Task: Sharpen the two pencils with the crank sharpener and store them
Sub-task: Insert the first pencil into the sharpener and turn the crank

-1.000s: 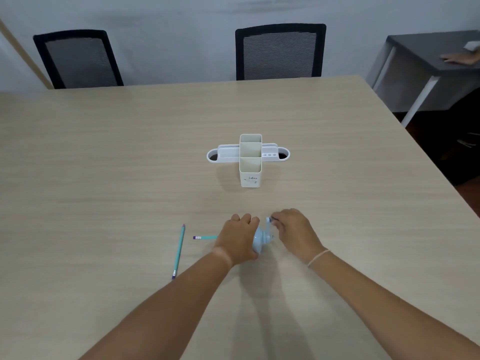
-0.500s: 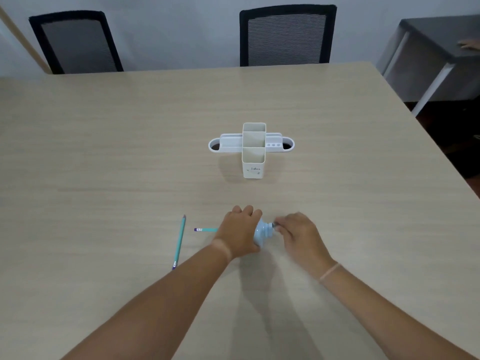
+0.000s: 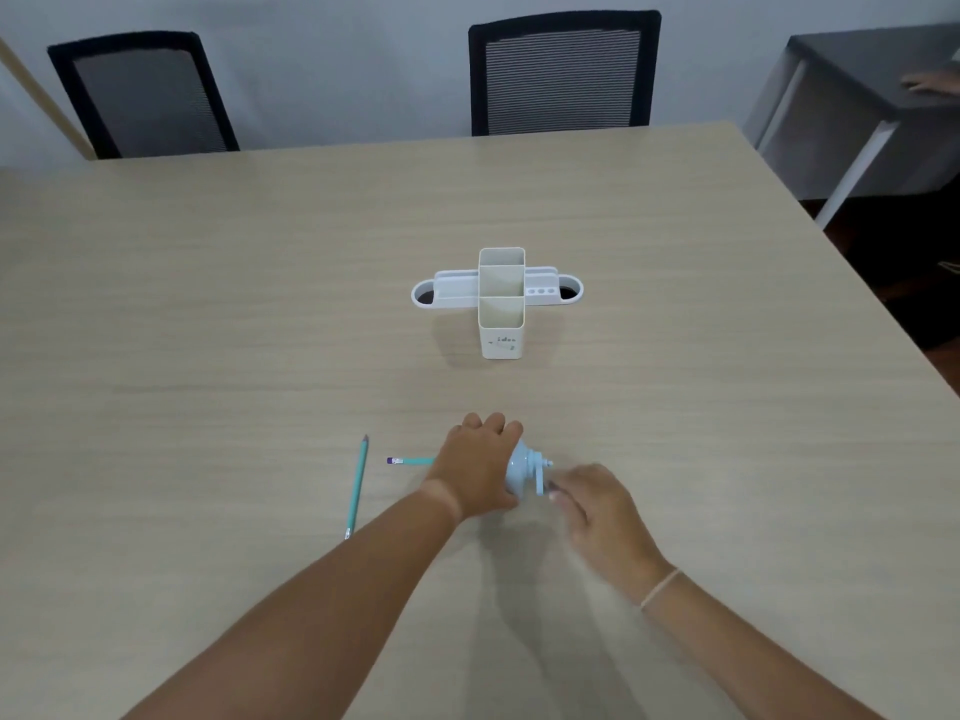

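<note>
My left hand [image 3: 480,472] covers and grips the pale blue crank sharpener [image 3: 524,470] on the table. A teal pencil [image 3: 410,461] sticks out of the sharpener to the left, eraser end outward; its tip is hidden under my hand. My right hand [image 3: 592,504] pinches the crank handle [image 3: 545,483] at the sharpener's right side and is blurred. A second teal pencil [image 3: 357,485] lies loose on the table further left, point away from me. The white desk organizer [image 3: 500,304] stands beyond, its tall compartments holding nothing visible.
Wide wooden table [image 3: 208,330] with its right edge running diagonally. Two black mesh chairs [image 3: 563,70] stand at the far side. A grey side table [image 3: 857,101] with another person's hand on it is at the upper right.
My right hand has swung the crank from the top down to the lower near side. My left hand and both pencils have stayed in place.
</note>
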A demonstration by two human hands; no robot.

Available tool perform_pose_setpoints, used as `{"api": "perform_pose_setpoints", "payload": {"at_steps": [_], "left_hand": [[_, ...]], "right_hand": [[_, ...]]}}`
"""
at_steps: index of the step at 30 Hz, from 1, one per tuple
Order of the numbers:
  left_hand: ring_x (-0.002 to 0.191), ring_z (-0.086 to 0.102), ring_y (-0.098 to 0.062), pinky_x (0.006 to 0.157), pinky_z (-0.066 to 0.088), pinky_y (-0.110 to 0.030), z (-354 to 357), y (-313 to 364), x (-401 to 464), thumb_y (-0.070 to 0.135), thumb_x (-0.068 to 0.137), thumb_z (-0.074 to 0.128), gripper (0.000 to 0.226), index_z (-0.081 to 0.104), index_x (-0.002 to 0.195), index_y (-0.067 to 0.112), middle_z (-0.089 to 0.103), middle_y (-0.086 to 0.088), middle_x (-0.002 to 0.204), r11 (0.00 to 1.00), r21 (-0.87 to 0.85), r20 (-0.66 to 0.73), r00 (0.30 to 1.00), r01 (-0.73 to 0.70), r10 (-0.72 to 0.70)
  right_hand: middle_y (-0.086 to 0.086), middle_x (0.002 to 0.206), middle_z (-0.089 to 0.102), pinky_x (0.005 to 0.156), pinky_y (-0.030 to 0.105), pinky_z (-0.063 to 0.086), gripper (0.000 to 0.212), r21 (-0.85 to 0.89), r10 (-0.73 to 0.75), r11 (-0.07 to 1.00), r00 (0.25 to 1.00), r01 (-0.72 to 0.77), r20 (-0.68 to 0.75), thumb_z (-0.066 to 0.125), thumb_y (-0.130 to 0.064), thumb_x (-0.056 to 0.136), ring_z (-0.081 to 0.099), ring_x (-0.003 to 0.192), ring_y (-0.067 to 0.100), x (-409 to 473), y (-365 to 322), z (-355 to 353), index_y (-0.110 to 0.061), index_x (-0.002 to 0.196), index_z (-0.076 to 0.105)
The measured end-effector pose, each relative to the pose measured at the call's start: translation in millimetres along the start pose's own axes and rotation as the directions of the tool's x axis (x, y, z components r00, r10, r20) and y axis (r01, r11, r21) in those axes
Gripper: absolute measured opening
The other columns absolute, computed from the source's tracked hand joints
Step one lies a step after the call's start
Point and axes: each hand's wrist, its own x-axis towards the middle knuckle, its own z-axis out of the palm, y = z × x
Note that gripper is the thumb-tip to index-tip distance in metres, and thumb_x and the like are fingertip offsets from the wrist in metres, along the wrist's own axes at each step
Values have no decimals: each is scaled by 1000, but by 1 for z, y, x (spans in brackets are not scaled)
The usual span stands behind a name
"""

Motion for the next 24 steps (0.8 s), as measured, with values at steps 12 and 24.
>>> {"api": "perform_pose_setpoints", "payload": {"at_steps": [12, 24], "left_hand": [[98, 47, -29, 80, 41, -35, -1, 1, 0, 36, 69, 70, 59, 44, 116, 13, 52, -6, 111, 1000, 11, 6, 1000, -3, 3], [96, 47, -28, 79, 42, -35, -1, 2, 1, 38, 67, 70, 56, 45, 111, 15, 52, -5, 110, 999, 33, 1, 1000, -13, 13]], "right_hand": [[17, 67, 64, 65, 21, 34, 21, -140, 150, 981, 983, -134, 110, 47, -6, 82, 53, 70, 21, 6, 20, 22, -1, 68, 62], [26, 84, 64, 71, 34, 37, 19, -204, 265, 950, 957, -238, 118, 47, 0, 86, 55, 81, 32, 66, 25, 11, -1, 74, 62]]}}
